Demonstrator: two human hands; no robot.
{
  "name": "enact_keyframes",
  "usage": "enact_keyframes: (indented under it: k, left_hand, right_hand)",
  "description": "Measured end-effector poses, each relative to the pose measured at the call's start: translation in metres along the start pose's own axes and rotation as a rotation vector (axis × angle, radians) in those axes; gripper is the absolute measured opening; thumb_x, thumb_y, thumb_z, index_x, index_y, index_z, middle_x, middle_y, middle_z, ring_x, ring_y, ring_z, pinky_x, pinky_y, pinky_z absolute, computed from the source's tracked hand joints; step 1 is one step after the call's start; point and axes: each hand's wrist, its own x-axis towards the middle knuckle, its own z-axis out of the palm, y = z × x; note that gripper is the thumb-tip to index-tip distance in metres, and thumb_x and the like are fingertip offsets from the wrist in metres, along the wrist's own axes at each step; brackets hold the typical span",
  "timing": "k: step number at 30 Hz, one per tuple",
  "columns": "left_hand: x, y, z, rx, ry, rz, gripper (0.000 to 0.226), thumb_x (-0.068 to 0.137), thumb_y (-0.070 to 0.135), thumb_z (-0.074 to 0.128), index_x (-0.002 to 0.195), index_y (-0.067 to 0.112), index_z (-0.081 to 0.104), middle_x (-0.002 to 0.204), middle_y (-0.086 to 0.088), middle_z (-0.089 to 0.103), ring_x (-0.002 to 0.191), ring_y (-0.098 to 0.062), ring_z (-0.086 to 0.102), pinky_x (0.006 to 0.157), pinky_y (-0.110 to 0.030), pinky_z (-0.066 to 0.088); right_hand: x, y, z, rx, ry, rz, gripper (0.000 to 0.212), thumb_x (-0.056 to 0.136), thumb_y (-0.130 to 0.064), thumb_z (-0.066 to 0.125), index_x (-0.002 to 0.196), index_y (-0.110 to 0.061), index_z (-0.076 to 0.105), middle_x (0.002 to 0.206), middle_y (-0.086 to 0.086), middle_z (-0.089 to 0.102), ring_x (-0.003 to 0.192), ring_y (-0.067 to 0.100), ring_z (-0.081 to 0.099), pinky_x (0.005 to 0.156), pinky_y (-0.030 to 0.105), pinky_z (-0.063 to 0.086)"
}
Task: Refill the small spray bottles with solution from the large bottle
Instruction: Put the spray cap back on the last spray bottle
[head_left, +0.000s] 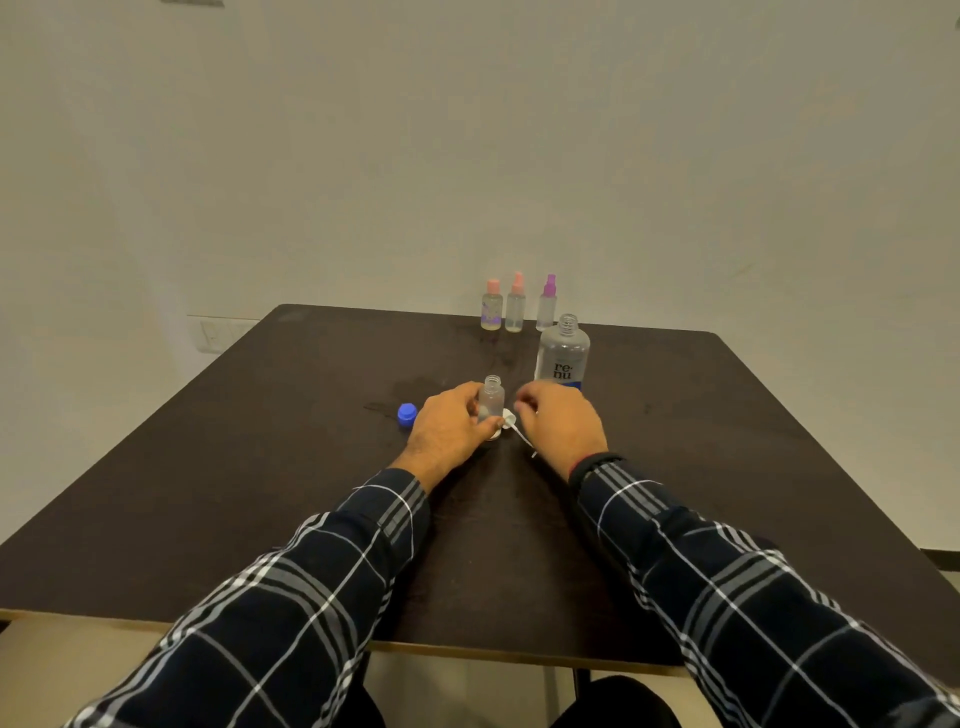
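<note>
My left hand (451, 422) grips a small clear bottle (492, 397) that stands upright and uncapped on the dark table (260, 467). A white spray head with its thin tube (514, 423) lies on the table just right of that bottle. My right hand (558, 418) hovers over it with fingers curled; whether it pinches the spray head is hidden. The large clear bottle (563, 356) with a blue base and printed label stands open behind my right hand. Its blue cap (407, 414) lies left of my left hand.
Three small spray bottles stand at the table's far edge: two with pink tops (491, 306) (515, 304) and one with a purple top (547, 304). A pale wall rises behind the table. A faint wet smear (410, 387) marks the tabletop beyond the blue cap.
</note>
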Motion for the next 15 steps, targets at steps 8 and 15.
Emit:
enact_keyframes:
  k: [8,15]
  left_hand:
    - [-0.008,-0.009,-0.009,-0.003,0.015,-0.004,0.044,0.088,0.039,0.072,0.128,0.024,0.060,0.106,0.008,0.067,0.095,-0.008,0.061,0.083,-0.024,0.047]
    - [-0.013,-0.009,-0.012,-0.006,0.012,0.008,0.046,0.090,0.035,0.072,0.132,0.024,0.057,0.113,0.005,0.068,0.096,-0.007,0.059,0.084,-0.022,0.044]
  right_hand:
    - [0.015,-0.026,0.020,-0.261,-0.144,0.046,0.024,0.098,-0.024,0.054,0.118,-0.016,0.065,0.115,0.008,0.066,0.105,0.030,0.065,0.086,0.043,0.055]
    - [0.016,-0.019,0.022,0.104,0.007,0.010,0.032,0.096,-0.014,0.057,0.127,-0.015,0.062,0.123,0.009,0.062,0.112,0.026,0.060,0.098,0.037,0.048]
